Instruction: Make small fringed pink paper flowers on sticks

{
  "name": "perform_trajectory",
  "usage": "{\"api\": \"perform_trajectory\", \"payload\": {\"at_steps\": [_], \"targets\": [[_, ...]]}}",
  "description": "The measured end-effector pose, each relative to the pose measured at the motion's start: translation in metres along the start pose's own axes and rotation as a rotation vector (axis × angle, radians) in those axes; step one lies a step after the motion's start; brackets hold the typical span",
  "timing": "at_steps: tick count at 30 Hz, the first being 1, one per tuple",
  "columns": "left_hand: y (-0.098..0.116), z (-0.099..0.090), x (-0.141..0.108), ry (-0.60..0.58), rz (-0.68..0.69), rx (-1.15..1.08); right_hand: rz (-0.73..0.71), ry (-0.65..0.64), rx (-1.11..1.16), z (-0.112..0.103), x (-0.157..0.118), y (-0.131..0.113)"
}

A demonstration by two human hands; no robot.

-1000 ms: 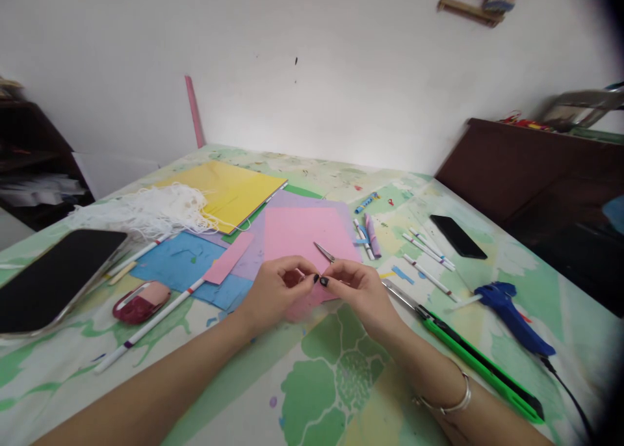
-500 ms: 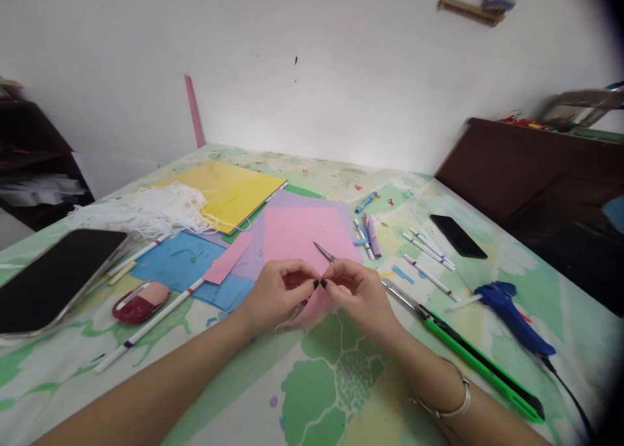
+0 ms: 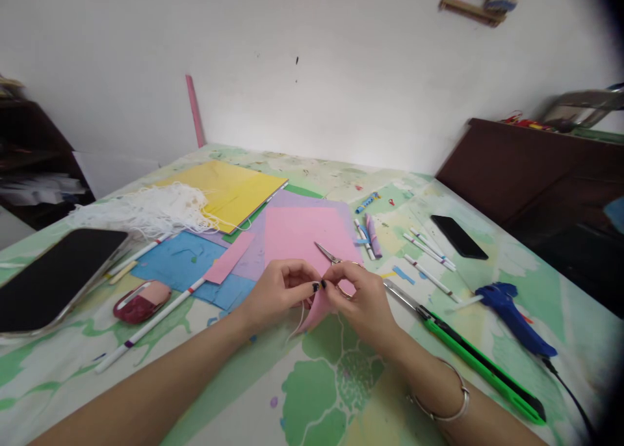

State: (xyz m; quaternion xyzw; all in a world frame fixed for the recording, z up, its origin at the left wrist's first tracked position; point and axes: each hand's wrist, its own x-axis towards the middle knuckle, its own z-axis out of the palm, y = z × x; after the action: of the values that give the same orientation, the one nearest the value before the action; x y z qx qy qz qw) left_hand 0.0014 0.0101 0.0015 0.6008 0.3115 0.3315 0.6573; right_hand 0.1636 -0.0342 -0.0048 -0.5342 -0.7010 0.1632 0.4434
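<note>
My left hand (image 3: 285, 291) and my right hand (image 3: 361, 301) meet at the middle of the table, thumbs and forefingers pinched tip to tip. Between them hangs a small piece of pink paper (image 3: 319, 311), its pointed lower end dangling just above the tablecloth. A thin white string (image 3: 301, 319) trails down from beneath my left fingers; where it joins the paper is hidden. Just behind the fingertips, scissors (image 3: 325, 251) lie on a pink sheet (image 3: 297, 228), their handles partly covered by my right hand.
Right: a green box cutter (image 3: 482, 361), a blue glue gun (image 3: 517, 319), a phone (image 3: 458, 236) and several white paper sticks (image 3: 431, 278). Left: a larger phone (image 3: 58, 277), a white string pile (image 3: 156, 205), a yellow folder (image 3: 234, 189), and a stick with a pink flag (image 3: 229, 259).
The pink paper has turned and hangs more upright below the fingers, and more of the white string shows. My right fingers have shifted slightly, baring a scissor handle.
</note>
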Motion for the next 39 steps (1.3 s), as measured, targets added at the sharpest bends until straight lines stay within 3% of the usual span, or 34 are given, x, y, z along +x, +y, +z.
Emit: {"api": "perform_trajectory", "payload": {"at_steps": [8, 20, 31, 39], "targets": [[-0.0078, -0.0072, -0.0003, -0.072, -0.003, -0.146, -0.064, 0.039, -0.021, -0.0017, 0.0024, -0.0016], [-0.0051, -0.0004, 0.0032, 0.015, -0.013, -0.047, -0.131, 0.042, 0.028, -0.0026, -0.0005, -0.0033], [-0.0052, -0.0010, 0.0016, 0.012, -0.015, -0.008, -0.232, 0.071, -0.070, -0.0008, -0.0033, -0.0033], [-0.0059, -0.0017, 0.0028, 0.012, -0.023, 0.002, -0.222, 0.067, -0.071, -0.0005, -0.0034, -0.0022]]}}
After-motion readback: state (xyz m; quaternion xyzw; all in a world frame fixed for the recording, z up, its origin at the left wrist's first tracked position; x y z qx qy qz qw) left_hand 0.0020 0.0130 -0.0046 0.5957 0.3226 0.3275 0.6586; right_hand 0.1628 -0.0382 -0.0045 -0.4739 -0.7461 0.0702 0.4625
